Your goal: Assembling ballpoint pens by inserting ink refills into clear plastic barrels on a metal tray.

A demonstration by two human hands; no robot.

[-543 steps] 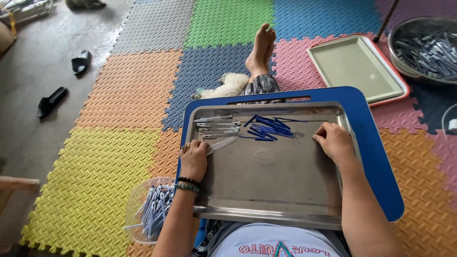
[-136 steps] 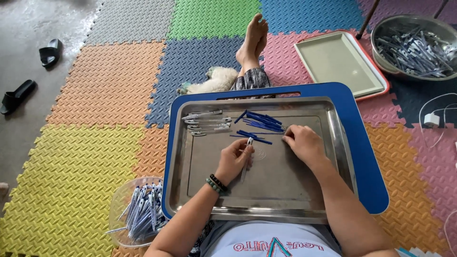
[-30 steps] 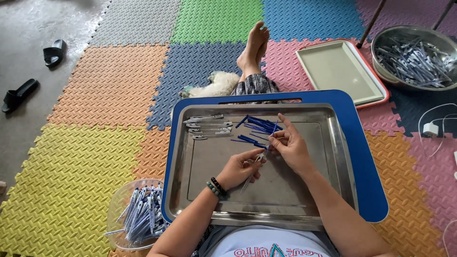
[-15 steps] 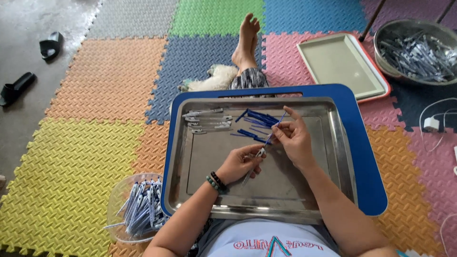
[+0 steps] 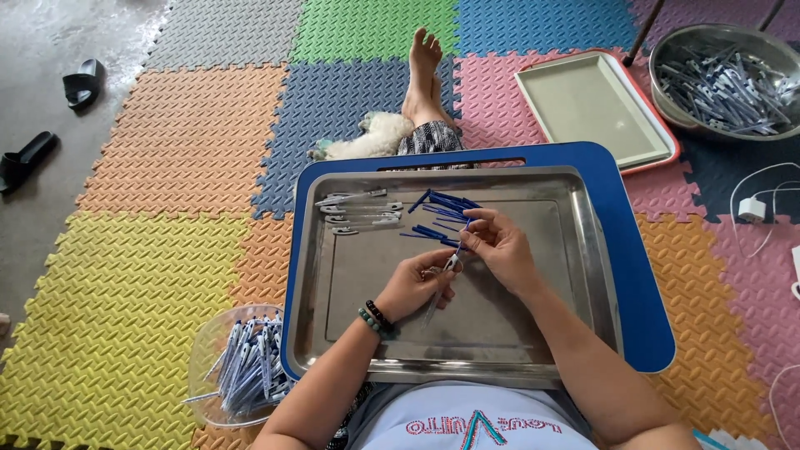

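From the head camera we looked down at a steel tray (image 5: 583, 250) resting on a blue lap board (image 5: 642, 275) across our knees. Our left hand (image 5: 414, 286) was closed around a clear pen barrel (image 5: 440, 287), and our right hand (image 5: 497, 248) pinched a thin blue refill (image 5: 461, 237) between thumb and fingertips, its end meeting the barrel just above the tray's middle. A few clear barrels (image 5: 360, 212) and a small heap of blue refills (image 5: 442, 212) lay at the tray's far edge, so we judged some pieces were left to join. A clear bowl (image 5: 208, 350) by our left knee held many pens that looked assembled.
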